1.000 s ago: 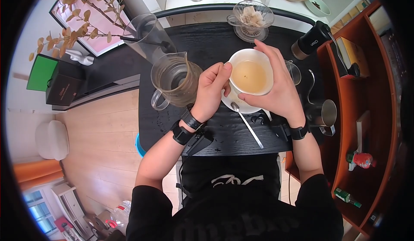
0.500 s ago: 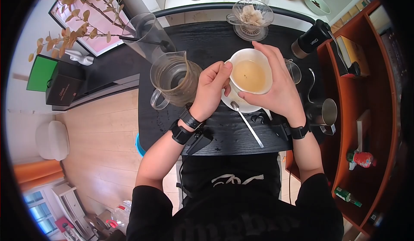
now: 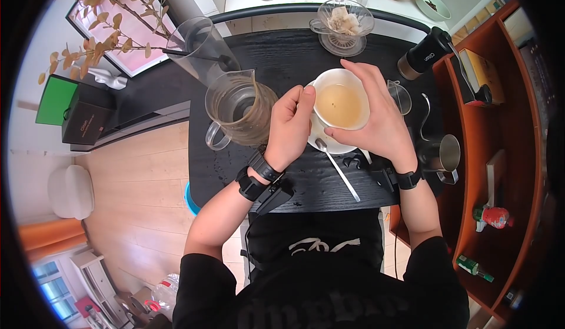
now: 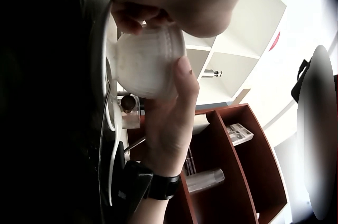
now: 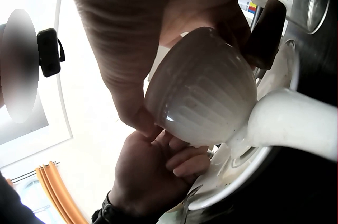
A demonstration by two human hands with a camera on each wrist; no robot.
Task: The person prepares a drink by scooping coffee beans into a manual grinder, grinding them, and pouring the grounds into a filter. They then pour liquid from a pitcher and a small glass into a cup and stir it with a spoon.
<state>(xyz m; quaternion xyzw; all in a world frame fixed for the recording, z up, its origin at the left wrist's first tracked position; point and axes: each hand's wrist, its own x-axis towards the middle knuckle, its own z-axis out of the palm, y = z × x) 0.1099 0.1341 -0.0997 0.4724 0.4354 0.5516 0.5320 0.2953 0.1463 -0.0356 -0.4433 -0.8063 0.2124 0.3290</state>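
Observation:
Between both hands is a white fluted cup [image 5: 203, 89], holding pale yellowish-brown liquid with a small dark speck. My right hand [image 3: 374, 114] grips its right side, thumb at the near rim and fingers spread round the far side. On the left side my left hand [image 3: 289, 123] pinches the cup near its rim, thumb on top and the other fingers curled. Beneath the cup lies a white saucer [image 3: 334, 147], partly hidden by it. A metal spoon [image 3: 338, 170] rests with its bowl on the saucer. A white spoon [image 5: 296, 121] is beside it, mostly covered by my right hand in the head view.
Left of the cup stands a glass pitcher [image 3: 238, 108], with a tall glass vase [image 3: 200, 49] behind. A glass dripper [image 3: 342, 26] with a used filter is at the back. Rightward are a hand grinder [image 3: 424, 52], a small glass [image 3: 400, 98] and a metal jug [image 3: 448, 152].
The cup has shifted slightly to the left. My left hand and wrist have turned and moved a little to the right. Both hands keep hold of the cup.

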